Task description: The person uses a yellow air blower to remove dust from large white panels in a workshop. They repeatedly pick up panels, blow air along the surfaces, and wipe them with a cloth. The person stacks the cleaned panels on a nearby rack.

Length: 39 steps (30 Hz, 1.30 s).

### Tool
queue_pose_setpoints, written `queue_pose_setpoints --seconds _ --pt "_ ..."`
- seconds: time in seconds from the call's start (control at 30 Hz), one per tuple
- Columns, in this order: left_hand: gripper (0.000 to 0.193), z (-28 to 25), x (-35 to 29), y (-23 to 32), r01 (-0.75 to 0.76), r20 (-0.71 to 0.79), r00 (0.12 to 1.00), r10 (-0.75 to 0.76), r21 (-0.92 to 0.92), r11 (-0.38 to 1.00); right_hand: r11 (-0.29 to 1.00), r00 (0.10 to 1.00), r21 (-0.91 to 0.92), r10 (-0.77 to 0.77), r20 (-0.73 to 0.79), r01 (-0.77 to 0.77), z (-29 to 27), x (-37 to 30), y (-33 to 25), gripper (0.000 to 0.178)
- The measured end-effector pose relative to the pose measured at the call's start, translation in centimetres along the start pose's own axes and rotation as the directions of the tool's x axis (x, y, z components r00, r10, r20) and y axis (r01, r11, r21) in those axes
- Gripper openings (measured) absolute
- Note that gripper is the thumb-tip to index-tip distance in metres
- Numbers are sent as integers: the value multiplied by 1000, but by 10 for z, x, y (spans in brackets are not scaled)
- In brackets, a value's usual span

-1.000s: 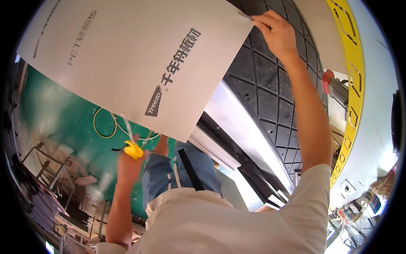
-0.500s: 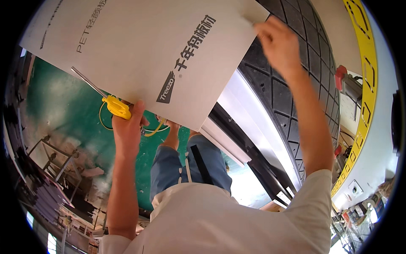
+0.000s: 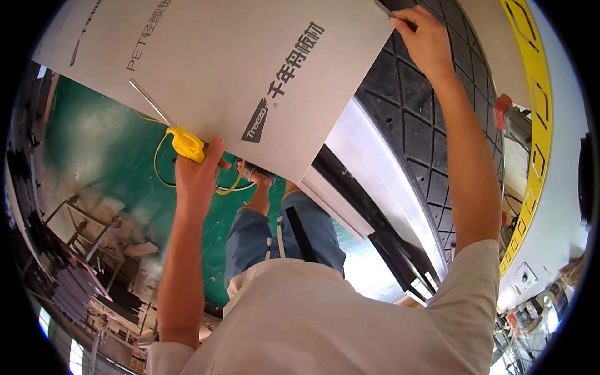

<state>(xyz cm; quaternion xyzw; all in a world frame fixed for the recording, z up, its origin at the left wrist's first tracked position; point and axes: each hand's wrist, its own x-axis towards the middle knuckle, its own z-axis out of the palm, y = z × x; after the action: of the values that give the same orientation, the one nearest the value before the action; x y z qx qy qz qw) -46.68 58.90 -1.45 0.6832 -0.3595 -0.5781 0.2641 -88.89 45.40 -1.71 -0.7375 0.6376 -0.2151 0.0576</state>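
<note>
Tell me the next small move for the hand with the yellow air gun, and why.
Probably sweep the nozzle further up across the white board. The left hand grips the yellow air gun, its thin metal nozzle already lying over the board's face, while the right hand pinches the board's far edge, steadying it.

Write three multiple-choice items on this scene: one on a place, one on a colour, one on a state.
1. Where is the right hand?
A. on the top edge of the large white flat board
B. on the green floor
C. on the white shirt

2. What colour is the handle of the air blow gun with the thin metal nozzle?
A. red
B. yellow
C. black

3. How does the left hand stand?
A. open and empty
B. flat on the board
C. closed round the gun's handle

Key: 1 A, its fingers curl over the board's upper edge; 2 B, the handle above the fist is yellow; 3 C, the fingers wrap the handle.
</note>
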Motion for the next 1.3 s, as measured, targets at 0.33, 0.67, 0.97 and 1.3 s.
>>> queue_pose_setpoints --seconds 0.33,0.67,0.97,1.3 --pt "25 -5 3 -9 37 20 999 -36 -44 998 901 927 415 -258 271 129 31 -238 -234 16" --pt "28 -6 -2 -3 -9 20 1000 10 -42 999 916 980 366 111 164 -165 3 -162 -185 16" --pt "26 -9 2 2 52 55 997 -56 75 996 911 874 398 -100 476 -113 53 -287 -238 13" --pt "33 -70 4 12 -101 209 978 -27 580 808 463 821 689 429 376 -558 4 -149 -242 15"
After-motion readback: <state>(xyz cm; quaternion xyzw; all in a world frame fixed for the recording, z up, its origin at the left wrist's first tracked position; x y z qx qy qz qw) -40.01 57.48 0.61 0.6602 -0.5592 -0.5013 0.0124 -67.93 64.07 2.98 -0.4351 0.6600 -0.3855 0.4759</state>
